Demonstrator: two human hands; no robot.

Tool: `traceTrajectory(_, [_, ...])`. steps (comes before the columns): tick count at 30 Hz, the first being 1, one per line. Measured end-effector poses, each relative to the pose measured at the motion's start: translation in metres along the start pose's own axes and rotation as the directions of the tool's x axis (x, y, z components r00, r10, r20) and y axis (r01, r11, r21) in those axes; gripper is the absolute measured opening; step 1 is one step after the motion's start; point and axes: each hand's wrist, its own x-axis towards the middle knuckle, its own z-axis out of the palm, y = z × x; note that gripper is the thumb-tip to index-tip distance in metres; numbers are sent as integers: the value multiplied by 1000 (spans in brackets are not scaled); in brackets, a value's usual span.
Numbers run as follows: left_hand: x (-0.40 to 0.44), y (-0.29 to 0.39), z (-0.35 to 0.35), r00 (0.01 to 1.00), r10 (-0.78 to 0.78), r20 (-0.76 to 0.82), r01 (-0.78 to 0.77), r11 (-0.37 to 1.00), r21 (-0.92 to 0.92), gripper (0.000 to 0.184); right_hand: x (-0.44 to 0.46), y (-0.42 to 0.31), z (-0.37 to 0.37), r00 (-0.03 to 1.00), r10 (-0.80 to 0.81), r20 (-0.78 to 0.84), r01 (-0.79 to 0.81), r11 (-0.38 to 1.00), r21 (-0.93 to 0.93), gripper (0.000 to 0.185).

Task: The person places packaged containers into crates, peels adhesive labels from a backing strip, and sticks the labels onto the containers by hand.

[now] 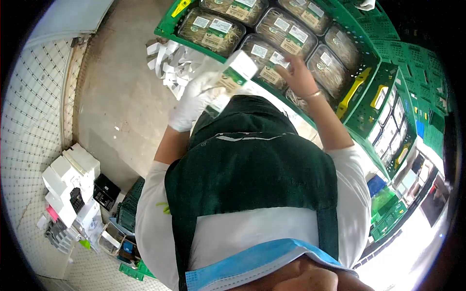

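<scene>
My left hand [190, 103], in a white glove, is closed on a clear pack [232, 80] with a green, white and tan label, held tilted in front of the apron. My bare right hand [298, 77] is over the packs in the green crate [194, 47], its thumb and fingers apart, next to a labelled pack [266, 62]. Whether a fingertip touches that label I cannot tell. Several black trays of pale sprouts under clear film lie in the crate, most with white and green labels.
A heap of white paper strips [170, 65] lies left of the crate. Another green crate [407, 114] with packs stands at the right. White boxes [68, 179] and a black crate [106, 191] are at the lower left.
</scene>
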Motion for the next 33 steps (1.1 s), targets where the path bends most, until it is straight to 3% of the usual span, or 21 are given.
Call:
traceTrajectory(1, [1, -3, 10, 999, 34, 26, -36, 998, 57, 27, -9, -2, 2, 985, -160, 66, 102, 843, 528, 46])
traceTrajectory(3, [12, -15, 19, 978, 12, 206, -44, 988, 147, 30, -33, -24, -2, 955, -293, 46, 223, 810, 542, 38])
traceTrajectory(5, [16, -6, 31, 967, -66, 245, -25, 936, 352, 24, -44, -27, -11, 888, -459, -28, 444, 839, 316, 38])
traceTrajectory(6, [18, 0, 45, 965, -68, 254, -28, 934, 356, 24, -48, -22, -10, 895, -444, -48, 433, 835, 340, 33])
traceTrajectory(7, [22, 4, 66, 968, 43, 247, -101, 969, 226, 22, -52, -20, -11, 898, -436, -57, 428, 837, 340, 33])
traceTrajectory(8, [24, 6, 81, 962, 149, 229, -174, 981, 92, 20, -59, -19, -12, 940, -335, -68, 337, 872, 354, 29])
traceTrajectory(9, [26, 5, 88, 958, 144, 248, -171, 981, 92, 20, -66, -17, -15, 970, -228, -81, 242, 898, 368, 25])
traceTrajectory(11, [33, 1, 100, 975, 63, 212, -174, 810, 559, 12, -76, -8, -25, 963, -200, -180, 253, 902, 351, 21])
traceTrajectory(13, [37, -7, 110, 969, 77, 235, -197, 816, 544, 13, -75, 23, -38, 842, -372, -391, 422, 905, 48, 24])
traceTrajectory(15, [36, -4, 115, 948, 101, 302, -238, 854, 462, 15, -74, 53, -77, 843, -136, -521, 149, 989, -18, 26])
traceTrajectory(16, [38, -6, 102, 958, -83, 273, -50, 893, 447, 17, -75, 71, -95, 895, -23, -444, 17, 1000, -18, 25])
traceTrajectory(17, [38, -5, 92, 970, -91, 227, -39, 861, 507, 17, -76, 90, -109, 926, 93, -365, -111, 993, -28, 24])
traceTrajectory(18, [40, -8, 78, 976, -80, 201, -26, 878, 479, 15, -78, 113, -105, 962, -3, -273, -62, 972, -229, 22])
traceTrajectory(19, [42, -12, 67, 982, -71, 175, -15, 893, 449, 14, -82, 124, -97, 946, -325, 14, 265, 745, -613, 22])
traceTrajectory(21, [41, -24, 59, 992, -81, 100, 49, 957, 287, 10, -89, 128, -61, 994, 103, 44, -79, 925, -372, 25])
traceTrajectory(23, [41, -29, 59, 990, -113, 79, 85, 950, 300, 7, -85, 156, -16, 998, -65, 13, 58, 758, -650, 23])
traceTrajectory(24, [41, -31, 59, 990, -115, 79, 86, 949, 303, 6, -79, 163, -1, 1000, 8, -29, -25, 758, -651, 19])
traceTrajectory(27, [40, -33, 64, 983, -140, 122, 98, 947, 305, 9, -76, 162, 7, 992, 73, -106, -122, 793, -597, 32])
traceTrajectory(31, [40, -38, 87, 980, -40, 193, 23, 996, 90, 28, -90, 132, -27, 972, -14, -234, -136, 781, -610, 51])
traceTrajectory(32, [40, -34, 98, 973, -44, 226, 14, 991, 136, 29, -90, 112, -43, 984, 23, -177, -68, 965, -253, 58])
traceTrajectory(33, [40, -29, 105, 964, -55, 259, 7, 983, 185, 30, -92, 97, -50, 994, 38, -106, -21, 988, 154, 65])
